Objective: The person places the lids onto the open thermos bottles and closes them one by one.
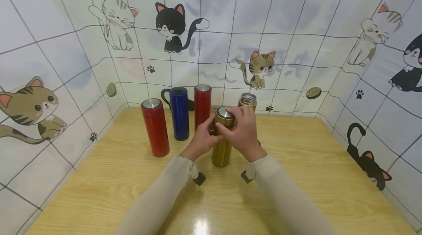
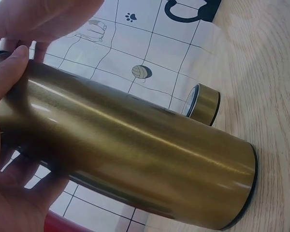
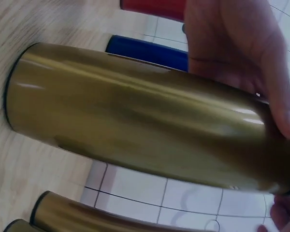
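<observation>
A gold thermos with a silver-topped lid stands upright on the table in front of me. My left hand grips its upper body, thumb on the near side and fingers behind, as the left wrist view also shows. My right hand holds the lid from the right, fingers over its top edge and thumb across the front. Behind that hand stands a second gold thermos, its steel mouth uncovered. A loose gold lid sits on the table in the left wrist view, mostly hidden by my right hand in the head view.
To the left stand a red thermos, a blue tumbler and another red thermos further back. The light wooden table meets a cat-patterned cloth wall at the back and sides.
</observation>
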